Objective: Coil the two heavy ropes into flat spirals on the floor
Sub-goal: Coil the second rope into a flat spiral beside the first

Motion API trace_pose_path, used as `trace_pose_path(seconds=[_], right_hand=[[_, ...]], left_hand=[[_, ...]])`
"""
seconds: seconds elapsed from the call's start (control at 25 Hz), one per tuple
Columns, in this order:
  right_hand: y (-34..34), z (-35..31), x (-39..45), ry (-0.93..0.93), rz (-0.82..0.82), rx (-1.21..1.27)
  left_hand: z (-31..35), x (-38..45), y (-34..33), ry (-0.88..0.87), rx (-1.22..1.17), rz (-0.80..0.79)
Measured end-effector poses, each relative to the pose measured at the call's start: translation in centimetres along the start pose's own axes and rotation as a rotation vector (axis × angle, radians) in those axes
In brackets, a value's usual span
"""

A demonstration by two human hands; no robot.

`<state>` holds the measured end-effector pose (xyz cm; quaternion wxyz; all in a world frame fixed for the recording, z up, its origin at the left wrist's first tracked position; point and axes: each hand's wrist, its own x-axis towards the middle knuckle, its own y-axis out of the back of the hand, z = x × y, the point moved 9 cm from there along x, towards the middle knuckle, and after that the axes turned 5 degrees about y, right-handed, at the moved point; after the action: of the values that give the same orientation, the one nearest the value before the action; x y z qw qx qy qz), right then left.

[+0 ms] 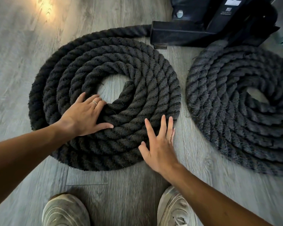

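Left rope coil (pixel 104 98) flat spiral at frame centre, tail running toward 1 o'clock, end hidden behind black frame base (pixel 186 32). Right rope coil (pixel 245 111) at 3 o'clock, blurred, cut off by frame edge. Left hand (pixel 85 115) fingers spread, pressing inner turns. Right hand (pixel 158 144) fingers splayed at coil's 5 o'clock rim; contact unclear. Shoes (pixel 65 209) at 6 o'clock, cropped.
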<state>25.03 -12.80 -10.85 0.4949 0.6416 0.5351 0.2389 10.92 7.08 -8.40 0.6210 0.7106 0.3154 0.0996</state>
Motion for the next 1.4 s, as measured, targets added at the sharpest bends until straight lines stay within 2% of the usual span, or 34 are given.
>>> trace_pose_path(seconds=[0.2, 0.48, 0.68, 0.84, 0.92, 0.96, 1.08, 1.16, 1.24, 1.4], right_hand=[[2.8, 4.8, 2.5, -0.028, 0.013, 0.031], [3.7, 5.6, 3.8, 0.009, 0.027, 0.068], [4.4, 6.3, 5.6, 0.031, 0.012, 0.057], [4.3, 6.1, 5.7, 0.021, -0.052, 0.028], [4.7, 6.1, 5.6, -0.028, -0.065, 0.063], [5.3, 6.3, 5.3, -0.085, -0.002, 0.125], [5.6, 8.4, 2.4, -0.430, 0.305, 0.382], [3.8, 9.1, 1.2, -0.594, 0.284, 0.486], [3.3, 9.1, 1.7, -0.595, 0.210, 0.488], [4.4, 8.5, 2.7, -0.536, 0.187, 0.400]], left_hand=[[3.4, 1.9, 1.5, 0.105, -0.044, 0.048], [4.4, 2.3, 2.3, 0.158, 0.007, 0.054], [5.1, 3.3, 2.5, 0.233, 0.066, -0.001], [4.4, 3.1, 2.0, 0.275, -0.005, -0.060], [4.1, 3.2, 1.5, 0.286, -0.051, -0.090], [4.0, 3.4, 1.4, 0.284, -0.107, -0.108], [4.0, 5.1, 1.4, 0.239, -0.303, -0.130], [4.2, 6.1, 1.5, 0.252, -0.341, -0.117], [4.7, 6.6, 1.8, 0.313, -0.309, -0.111], [5.2, 6.8, 2.5, 0.389, -0.301, -0.147]])
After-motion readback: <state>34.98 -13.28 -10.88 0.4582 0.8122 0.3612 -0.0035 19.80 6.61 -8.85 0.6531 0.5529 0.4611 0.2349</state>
